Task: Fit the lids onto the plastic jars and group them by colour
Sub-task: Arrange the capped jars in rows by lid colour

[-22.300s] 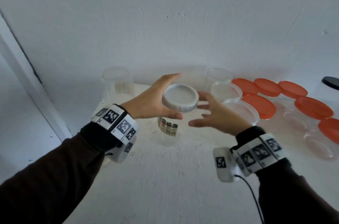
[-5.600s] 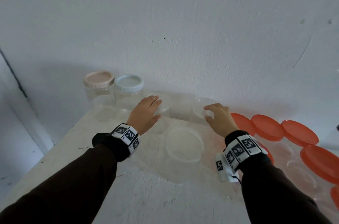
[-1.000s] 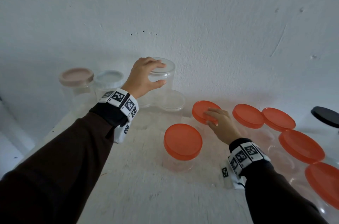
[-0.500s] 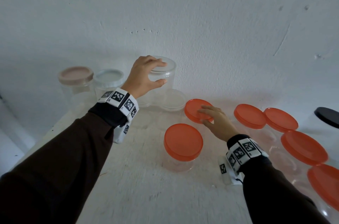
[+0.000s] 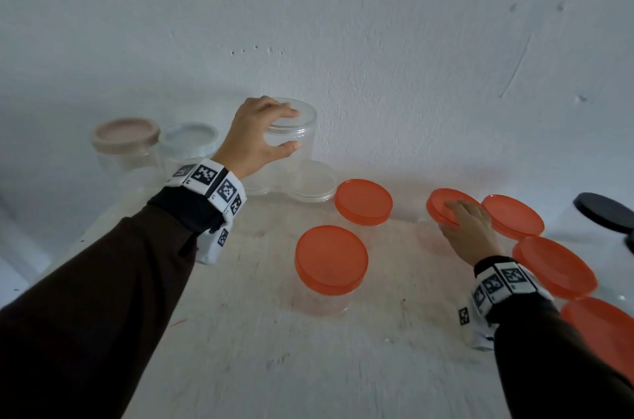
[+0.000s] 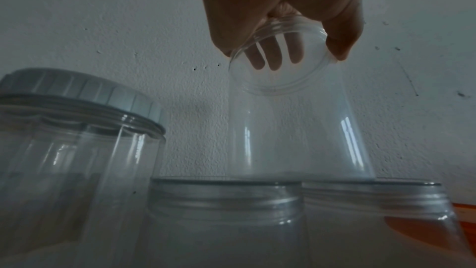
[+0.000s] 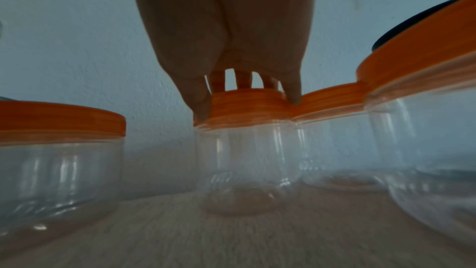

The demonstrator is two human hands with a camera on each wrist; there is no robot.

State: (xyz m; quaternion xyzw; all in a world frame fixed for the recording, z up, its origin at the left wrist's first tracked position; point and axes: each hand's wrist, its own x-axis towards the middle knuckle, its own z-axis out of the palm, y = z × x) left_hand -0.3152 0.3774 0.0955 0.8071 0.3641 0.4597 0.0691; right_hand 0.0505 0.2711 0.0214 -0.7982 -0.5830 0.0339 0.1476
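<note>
My left hand [image 5: 288, 129] [image 6: 283, 48] grips the clear lid [image 6: 280, 80] of a clear jar [image 5: 296, 157] [image 6: 296, 129] from above. That jar stands stacked on two clear-lidded jars [image 5: 317, 187] [image 6: 224, 211] by the wall. My right hand [image 5: 450, 220] [image 7: 247, 100] curls its fingers and thumb round the orange lid [image 5: 442, 204] [image 7: 247, 107] of a small clear jar [image 7: 247, 160] standing on the table [image 5: 343, 367]. Two more orange-lidded jars [image 5: 331, 260] [image 5: 363, 200] stand free at the centre.
A pink-lidded jar [image 5: 125, 132] and a white-lidded jar [image 5: 190, 137] [image 6: 77, 150] stand at the back left. Several more orange-lidded jars [image 5: 513, 214] [image 5: 554, 266] crowd the right side, with a black-lidded jar [image 5: 603, 211] at the far right. The wall rises right behind.
My right hand let go of the orange-lidded jar it had slid left and moved right onto another orange lid. My left hand stays on the stacked clear jar.
</note>
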